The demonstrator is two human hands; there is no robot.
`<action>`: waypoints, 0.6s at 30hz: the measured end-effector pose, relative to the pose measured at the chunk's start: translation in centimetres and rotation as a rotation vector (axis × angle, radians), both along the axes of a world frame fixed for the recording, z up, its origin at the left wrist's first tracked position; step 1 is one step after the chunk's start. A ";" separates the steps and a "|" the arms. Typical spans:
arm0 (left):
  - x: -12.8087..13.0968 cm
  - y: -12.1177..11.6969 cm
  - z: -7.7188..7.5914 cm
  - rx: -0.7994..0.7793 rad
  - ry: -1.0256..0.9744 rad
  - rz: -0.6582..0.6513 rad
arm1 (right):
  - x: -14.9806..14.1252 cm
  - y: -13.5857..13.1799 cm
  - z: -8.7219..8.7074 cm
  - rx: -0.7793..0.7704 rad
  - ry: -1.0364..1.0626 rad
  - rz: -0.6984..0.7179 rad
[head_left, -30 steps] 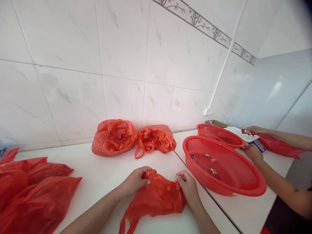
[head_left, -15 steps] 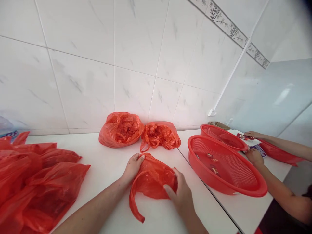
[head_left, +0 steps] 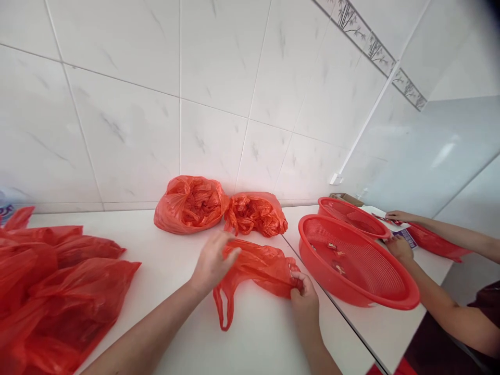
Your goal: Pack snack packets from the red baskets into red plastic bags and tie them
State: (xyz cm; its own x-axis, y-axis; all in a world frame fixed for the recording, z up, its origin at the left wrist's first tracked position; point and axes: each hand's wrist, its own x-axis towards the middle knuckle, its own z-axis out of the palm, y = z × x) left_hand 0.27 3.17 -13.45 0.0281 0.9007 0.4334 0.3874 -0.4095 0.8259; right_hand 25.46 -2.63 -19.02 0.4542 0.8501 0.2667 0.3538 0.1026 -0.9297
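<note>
A red plastic bag point(head_left: 260, 265) with loop handles stretches across the white table in front of me. Its right end is pinched between the thumb and fingers of my right hand point(head_left: 305, 299). My left hand point(head_left: 214, 263) hovers at the bag's left end, thumb and fingers apart. One handle loop dangles below it toward the table's front. Behind the bag, against the wall, sit two red bags stuffed with crumpled red plastic: a larger bag point(head_left: 191, 205) on the left and a smaller bag point(head_left: 258, 213) on the right.
A heap of red bags point(head_left: 74, 291) covers the left side. To the right stand a large red basket point(head_left: 359, 291) with a few small items inside and a second red basket point(head_left: 351, 216). Beyond them, a co-worker's hands point(head_left: 400, 247) are over the neighbouring table.
My left hand has come off the bag's edge and its fingers have spread. My right hand has moved right and slightly down, drawing the bag out longer and flatter.
</note>
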 end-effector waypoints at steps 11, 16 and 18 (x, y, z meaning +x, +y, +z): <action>2.2 -0.9 -1.5 -0.222 0.194 -0.198 | -2.7 -3.2 0.4 0.359 -0.639 0.018; 3.2 -2.0 -0.3 -0.318 0.030 -0.340 | -4.8 -1.3 0.2 0.367 -0.744 0.212; 3.4 -2.6 0.4 -0.355 -0.060 -0.404 | -4.2 0.0 0.6 0.306 -0.712 0.185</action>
State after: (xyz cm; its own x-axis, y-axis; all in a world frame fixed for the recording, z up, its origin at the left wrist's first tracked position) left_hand 3.67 0.55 -13.08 0.3866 0.9149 0.1162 0.2047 -0.2079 0.9565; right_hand 21.28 -2.59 -18.44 -0.0550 0.7372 0.6735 0.8046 0.4322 -0.4073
